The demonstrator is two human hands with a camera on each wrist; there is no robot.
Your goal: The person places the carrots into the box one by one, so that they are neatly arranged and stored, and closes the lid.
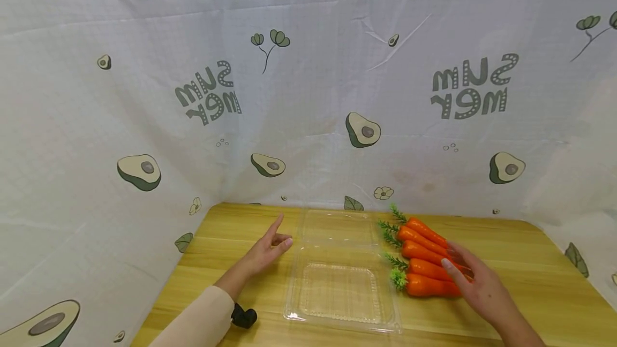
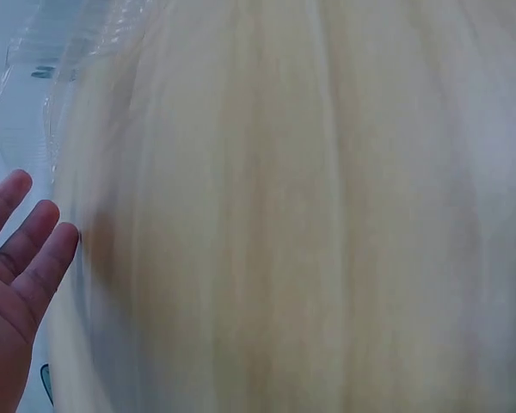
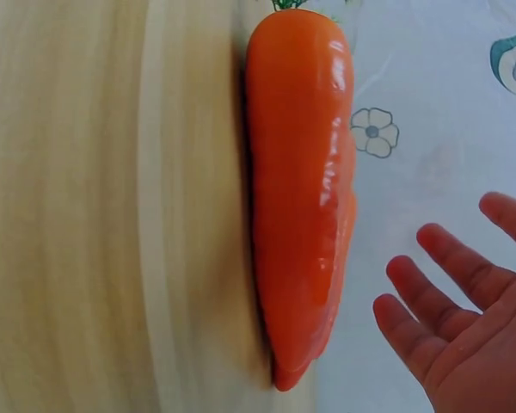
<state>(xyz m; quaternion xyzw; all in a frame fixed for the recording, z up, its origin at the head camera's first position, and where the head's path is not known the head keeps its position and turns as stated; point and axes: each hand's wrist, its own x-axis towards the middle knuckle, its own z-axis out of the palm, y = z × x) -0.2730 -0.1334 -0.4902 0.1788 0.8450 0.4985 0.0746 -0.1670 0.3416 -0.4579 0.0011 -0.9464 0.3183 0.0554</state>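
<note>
Several orange carrots (image 1: 426,251) with green leafy tops lie side by side on the right part of the table, their tops pointing left. The right hand (image 1: 484,285) hovers over their narrow ends, fingers spread and holding nothing. In the right wrist view, the nearest carrot (image 3: 297,172) stands out large, apart from the fingers (image 3: 426,301). Left of the carrots is a clear plastic clamshell container (image 1: 341,291), lid folded back toward the wall. Beside its left edge, the left hand (image 1: 267,248) is held with index finger extended and nothing in its grasp.
A wooden table (image 1: 511,261) carries everything. Behind and to the sides hangs a white cloth (image 1: 308,95) printed with avocados and mirrored lettering. Under the left sleeve (image 1: 202,317) a small black object (image 1: 244,316) shows near the wrist.
</note>
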